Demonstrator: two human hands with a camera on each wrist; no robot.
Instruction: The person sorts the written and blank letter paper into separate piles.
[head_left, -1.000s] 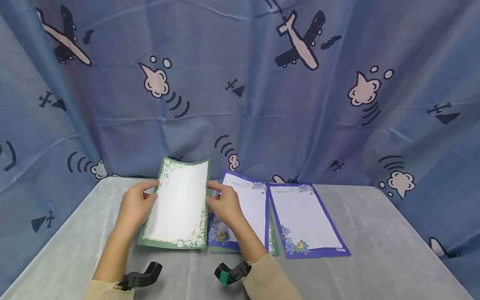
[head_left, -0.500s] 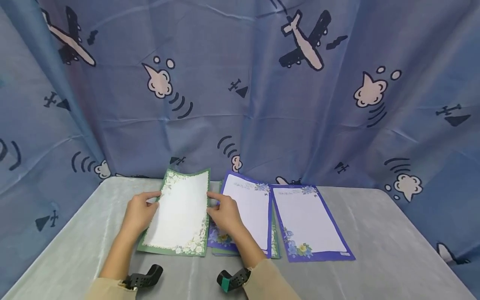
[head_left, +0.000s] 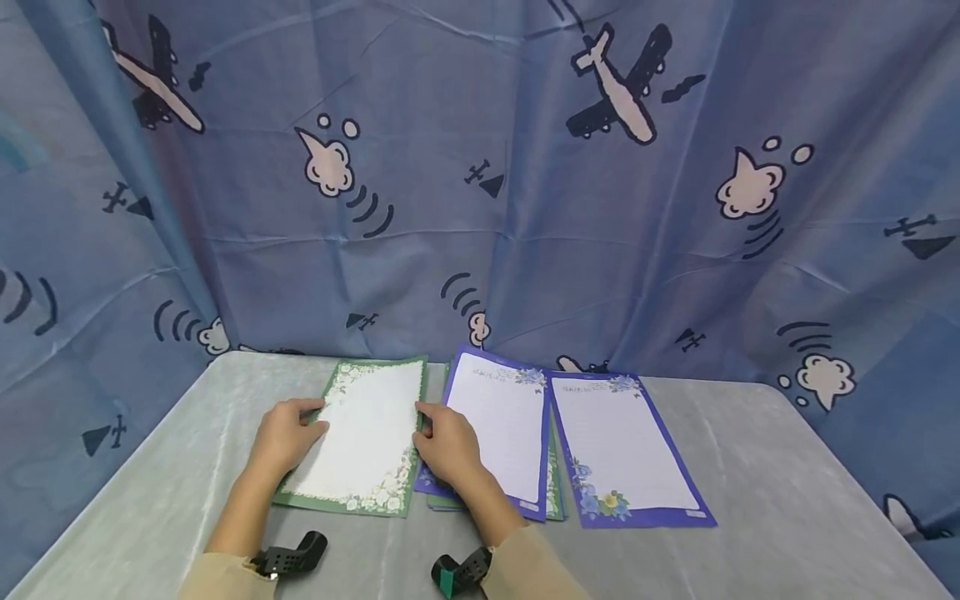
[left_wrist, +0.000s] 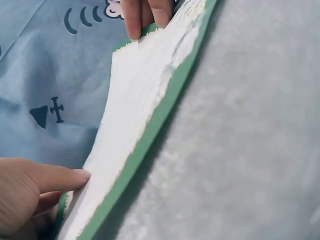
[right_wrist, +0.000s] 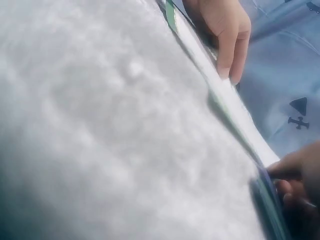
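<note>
A writing-paper sheet (head_left: pixel 367 433) with a green floral border lies low over the left part of the table, white middle upward. My left hand (head_left: pixel 283 437) pinches its left edge; in the left wrist view the thumb (left_wrist: pixel 75 177) presses on top with fingers curled beneath. Along the right edge, my right hand (head_left: pixel 448 442) grips the same sheet between thumb and fingers. That hand and forearm partly cover a purple-bordered sheet (head_left: pixel 498 425) with blue flowers. Under the purple sheet, another green-bordered sheet (head_left: pixel 555 492) peeks out.
Farther right, a second purple-bordered sheet (head_left: pixel 618 450) lies slightly angled, with faint handwriting near its top. Everything rests on a grey cloth-covered table (head_left: pixel 780 483). A blue curtain (head_left: pixel 420 167) printed with airplanes hangs behind the far edge.
Both hands have lowered the green-bordered sheet toward the table, and its raised, curved far edge has come down and flattened. The purple-bordered sheets stay in place while the head view shifts slightly.
</note>
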